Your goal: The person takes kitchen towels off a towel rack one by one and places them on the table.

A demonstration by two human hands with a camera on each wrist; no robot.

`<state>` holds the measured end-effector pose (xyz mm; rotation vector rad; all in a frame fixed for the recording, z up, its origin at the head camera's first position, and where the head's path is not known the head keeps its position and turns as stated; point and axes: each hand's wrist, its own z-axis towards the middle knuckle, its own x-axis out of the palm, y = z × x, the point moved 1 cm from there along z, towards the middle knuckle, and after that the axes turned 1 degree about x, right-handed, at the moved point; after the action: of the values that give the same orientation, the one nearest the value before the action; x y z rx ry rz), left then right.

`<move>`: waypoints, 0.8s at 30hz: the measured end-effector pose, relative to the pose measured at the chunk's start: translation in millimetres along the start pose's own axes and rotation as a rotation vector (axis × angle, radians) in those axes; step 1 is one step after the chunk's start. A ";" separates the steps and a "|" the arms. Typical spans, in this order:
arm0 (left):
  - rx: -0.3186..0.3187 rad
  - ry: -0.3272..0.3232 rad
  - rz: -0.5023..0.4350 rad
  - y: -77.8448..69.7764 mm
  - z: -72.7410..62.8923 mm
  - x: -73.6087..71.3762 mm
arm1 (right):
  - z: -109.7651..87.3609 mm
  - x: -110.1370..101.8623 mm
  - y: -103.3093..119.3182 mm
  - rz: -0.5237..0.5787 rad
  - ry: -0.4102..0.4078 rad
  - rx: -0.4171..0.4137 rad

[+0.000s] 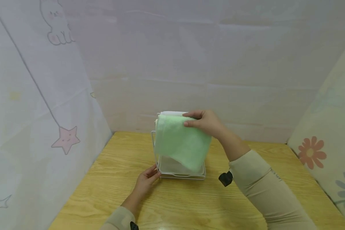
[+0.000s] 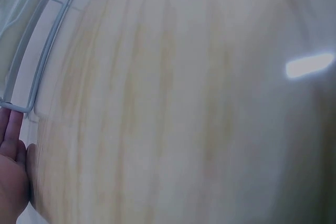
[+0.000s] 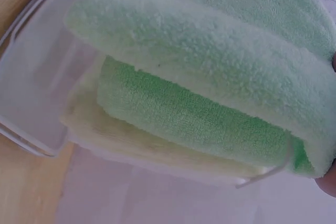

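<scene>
Near the middle of the table stands a white wire rack (image 1: 153, 140) with a flat whitish tray (image 1: 172, 166) at its base. My right hand (image 1: 208, 123) pinches the upper edge of a pale green towel (image 1: 184, 140) between thumb and fingers. The towel hangs in front of the rack's upper part, folded over in the right wrist view. Behind it are a cream towel (image 3: 142, 140) and a white cloth (image 1: 172, 113). At the rack's lower left front corner my left hand (image 1: 145, 182) holds the frame; some of its fingertips are hidden.
The rack stands on a wood-grain table (image 1: 103, 185). Pale printed fabric walls (image 1: 166, 57) enclose the back and both sides. A small black wrist device (image 1: 225, 179) hangs by the right sleeve. Glare (image 2: 310, 65) shows on the tabletop.
</scene>
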<state>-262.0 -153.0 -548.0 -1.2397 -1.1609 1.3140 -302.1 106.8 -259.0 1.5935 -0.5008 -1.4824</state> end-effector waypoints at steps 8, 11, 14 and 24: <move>-0.020 -0.010 -0.015 -5.0 -1.1 -0.1 | -4.3 -21.6 22.4 -0.001 -0.019 0.007; -0.019 -0.017 -0.015 -4.9 -1.1 1.1 | -6.1 -29.6 29.6 -0.006 -0.039 0.001; -0.022 -0.025 -0.012 -4.0 -0.6 2.1 | -8.5 -39.1 36.2 -0.004 -0.083 -0.006; -0.044 -0.008 0.005 -4.4 -2.3 2.3 | -21.4 -74.7 54.1 0.023 -0.197 -0.091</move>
<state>-259.6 -150.2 -543.9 -1.2709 -1.1984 1.3043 -283.1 143.2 -173.7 1.3751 -0.5523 -1.6307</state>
